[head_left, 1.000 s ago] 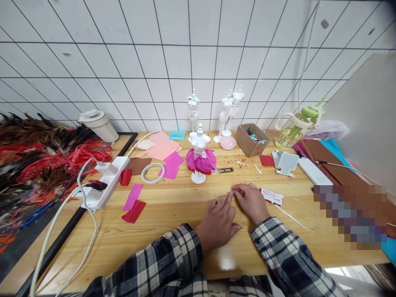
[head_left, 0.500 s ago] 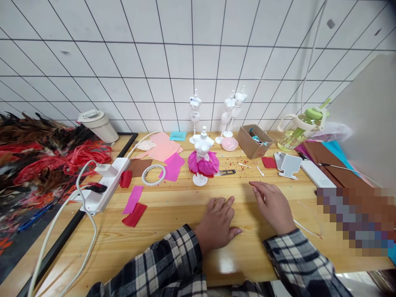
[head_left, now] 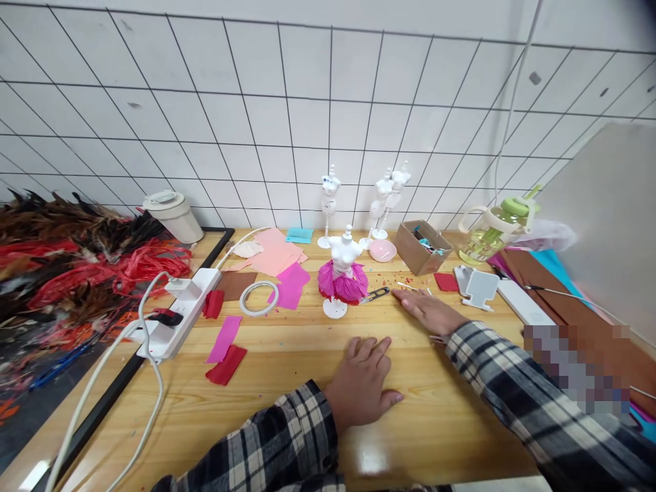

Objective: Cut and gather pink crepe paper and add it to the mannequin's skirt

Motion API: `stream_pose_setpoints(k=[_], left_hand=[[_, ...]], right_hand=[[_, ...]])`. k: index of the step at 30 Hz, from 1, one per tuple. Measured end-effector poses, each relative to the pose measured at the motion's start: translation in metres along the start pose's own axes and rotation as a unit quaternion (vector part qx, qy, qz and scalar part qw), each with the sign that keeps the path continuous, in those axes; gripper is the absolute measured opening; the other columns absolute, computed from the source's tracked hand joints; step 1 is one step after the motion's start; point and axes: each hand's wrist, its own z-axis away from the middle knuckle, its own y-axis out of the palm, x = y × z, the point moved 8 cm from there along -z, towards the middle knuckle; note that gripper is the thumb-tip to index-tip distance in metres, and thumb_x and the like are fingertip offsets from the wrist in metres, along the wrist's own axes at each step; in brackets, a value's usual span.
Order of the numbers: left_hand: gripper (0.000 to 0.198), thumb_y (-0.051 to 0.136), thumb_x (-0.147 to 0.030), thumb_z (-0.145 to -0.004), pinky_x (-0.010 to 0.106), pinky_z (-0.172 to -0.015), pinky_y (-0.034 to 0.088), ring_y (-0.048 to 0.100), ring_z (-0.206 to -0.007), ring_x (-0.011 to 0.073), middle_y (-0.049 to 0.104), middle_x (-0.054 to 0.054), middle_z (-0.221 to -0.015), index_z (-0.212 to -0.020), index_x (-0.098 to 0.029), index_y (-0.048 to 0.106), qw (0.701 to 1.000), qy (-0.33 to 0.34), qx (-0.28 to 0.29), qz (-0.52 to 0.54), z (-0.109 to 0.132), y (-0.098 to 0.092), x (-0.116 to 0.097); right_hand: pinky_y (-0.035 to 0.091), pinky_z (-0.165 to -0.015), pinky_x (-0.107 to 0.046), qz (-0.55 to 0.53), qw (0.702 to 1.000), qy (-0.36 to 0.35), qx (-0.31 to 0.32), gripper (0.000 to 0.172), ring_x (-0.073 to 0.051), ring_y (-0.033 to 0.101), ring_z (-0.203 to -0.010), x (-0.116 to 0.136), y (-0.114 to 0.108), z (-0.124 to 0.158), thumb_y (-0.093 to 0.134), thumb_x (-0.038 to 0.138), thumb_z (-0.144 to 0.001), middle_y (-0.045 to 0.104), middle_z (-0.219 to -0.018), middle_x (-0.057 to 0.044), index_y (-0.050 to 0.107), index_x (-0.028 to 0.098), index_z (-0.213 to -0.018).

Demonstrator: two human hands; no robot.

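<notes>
My left hand (head_left: 363,384) lies flat on the wooden table, fingers spread and holding nothing. Stretched forward on the right, my right hand (head_left: 428,311) has its fingers extended and holds nothing that I can see. Its fingertips are close to a pair of small thread snips (head_left: 378,294). Beside the snips stands a white mini dress form (head_left: 345,254) on a round base. Around its waist sits a magenta crepe-paper skirt (head_left: 344,281) with a red edge. Red scraps and white sticks (head_left: 407,286) lie just beyond my right hand.
On the left are a tape roll (head_left: 259,298), magenta and red paper pieces (head_left: 226,365), and a power strip (head_left: 179,318) with cables. At the back stand more dress forms (head_left: 331,198), a pink dish (head_left: 383,250) and a cardboard box (head_left: 422,247). A phone stand (head_left: 480,288) and bottle (head_left: 499,229) are on the right.
My right hand has moved forward and slightly left, towards the snips, with its fingers stretched out. My left hand stays flat on the table. The view has tilted up a little.
</notes>
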Motion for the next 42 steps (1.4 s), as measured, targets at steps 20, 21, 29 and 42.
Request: stream_pose_setpoints(k=[20,21,29,42], left_hand=[[0.059,0.038,-0.064,-0.088,0.051,-0.106,0.025,0.039,-0.127,0.0309,0.041,0.009,-0.149,-0.118,-0.017,0.058,1.0,0.006,0.003,-0.001,-0.001,-0.003,0.001],[0.059,0.039,-0.064,-0.088,0.051,-0.106,0.025,0.039,-0.127,0.0308,0.041,0.009,-0.149,-0.117,-0.017,0.058,1.0,0.007,0.002,0.0,-0.001,-0.004,0.001],[0.059,0.04,-0.065,-0.087,0.051,-0.107,0.025,0.039,-0.125,0.03,0.042,0.01,-0.148,-0.116,-0.017,0.059,1.0,0.007,-0.007,0.013,-0.001,-0.006,0.001],[0.058,0.041,-0.064,-0.087,0.051,-0.106,0.026,0.041,-0.124,0.03,0.043,0.01,-0.147,-0.116,-0.017,0.06,1.0,0.005,0.003,0.005,-0.004,-0.008,0.0]], right_hand=[[0.026,-0.116,-0.043,-0.006,0.983,0.118,-0.141,0.062,-0.024,0.031,-0.142,-0.006,0.013,-0.066,0.019,0.045,-0.098,0.04,-0.149,-0.016,0.043,0.009,-0.142],[0.026,-0.116,-0.043,-0.006,0.982,0.113,-0.149,0.06,-0.023,0.033,-0.141,-0.01,0.003,-0.071,0.017,0.043,-0.099,0.043,-0.148,-0.014,0.046,0.012,-0.141],[0.017,-0.119,-0.047,0.0,0.985,0.128,-0.118,0.062,-0.026,0.025,-0.144,-0.029,0.002,-0.094,0.021,0.042,-0.098,0.038,-0.15,-0.019,0.042,0.002,-0.141],[0.034,-0.098,-0.04,0.219,0.962,-0.15,-0.063,0.026,-0.025,0.053,-0.109,0.086,0.0,-0.047,0.046,0.024,-0.094,0.069,-0.108,-0.01,0.069,0.023,-0.107]])
